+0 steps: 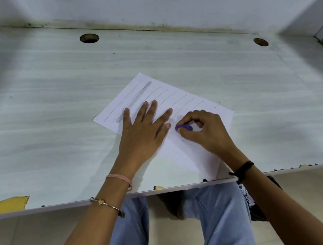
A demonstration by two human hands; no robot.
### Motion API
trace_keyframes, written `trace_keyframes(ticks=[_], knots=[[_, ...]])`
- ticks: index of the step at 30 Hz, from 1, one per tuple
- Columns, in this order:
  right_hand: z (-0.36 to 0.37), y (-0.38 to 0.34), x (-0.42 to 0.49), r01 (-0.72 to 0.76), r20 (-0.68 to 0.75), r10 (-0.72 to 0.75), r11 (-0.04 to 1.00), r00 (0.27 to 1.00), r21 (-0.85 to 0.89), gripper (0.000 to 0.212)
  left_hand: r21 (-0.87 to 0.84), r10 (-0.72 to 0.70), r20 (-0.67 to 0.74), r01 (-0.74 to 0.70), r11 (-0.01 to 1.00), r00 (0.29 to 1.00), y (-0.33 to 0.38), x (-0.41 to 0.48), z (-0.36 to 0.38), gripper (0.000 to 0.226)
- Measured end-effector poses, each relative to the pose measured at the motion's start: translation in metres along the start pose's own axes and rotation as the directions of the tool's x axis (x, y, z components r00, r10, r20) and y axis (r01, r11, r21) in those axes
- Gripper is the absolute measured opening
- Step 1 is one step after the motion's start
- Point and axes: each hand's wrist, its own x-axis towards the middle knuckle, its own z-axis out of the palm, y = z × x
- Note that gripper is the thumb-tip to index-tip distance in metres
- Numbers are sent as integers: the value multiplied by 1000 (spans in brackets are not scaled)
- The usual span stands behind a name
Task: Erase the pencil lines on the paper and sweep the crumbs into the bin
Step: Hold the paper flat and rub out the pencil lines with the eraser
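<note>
**On the desk: erasing halfway down the sheet**

At the far left of the desk (46, 112) edge I am seeing a torn yellow scrap (5, 205) lying well apart from the work. Moving right, the left hand (143, 134) is pressing flat on the paper (202, 149), fingers spread open and gripping nothing, pinning the sheet where it is sitting askew near the desk's front edge. Under and beyond those fingers the pencil lines (164, 93) are showing, including one broad grey smear toward the far corner, so I am judging much of the erasing not yet done. Just beside the left thumb, the right hand (203, 130) is pinching a small purple eraser (183, 127) between thumb and fingertips, its end touching the paper. Dark specks, probably crumbs (218, 103), are lying by the sheet's right edge. No bin is appearing in this view.

What I am worrying about: the near corner of the sheet is reaching the desk's lip, so a hard stroke toward me could be buckling or tearing the paper if the left hand is lifting. Crumbs could also be falling to the floor instead of the bin
</note>
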Motion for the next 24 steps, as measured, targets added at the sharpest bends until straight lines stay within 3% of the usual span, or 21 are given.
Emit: trace_keyframes(ticks=[5,9,13,17,21,24], knots=[[8,-8,-14,87,125,-83,996,989,-26,9,12,-5,9,5,1000,1000,0,-1,-1,50],[0,0,0,-18,-27,19,1000,999,8,7,-3,-3,17,3,1000,1000,1,-1,-3,50],[7,-7,-10,52,109,-49,998,993,-25,9,-18,-9,22,10,1000,1000,0,-1,-2,49],[-3,1,2,-33,-32,33,999,999,7,7,-4,-1,9,1,1000,1000,1,-1,-3,48],[1,-4,-6,-1,99,2,1000,995,-7,7,-4,-9,19,9,1000,1000,1,-2,-3,49],[-7,2,2,-60,6,60,998,998,15,6,6,-3,13,3,1000,1000,1,-2,-3,50]])
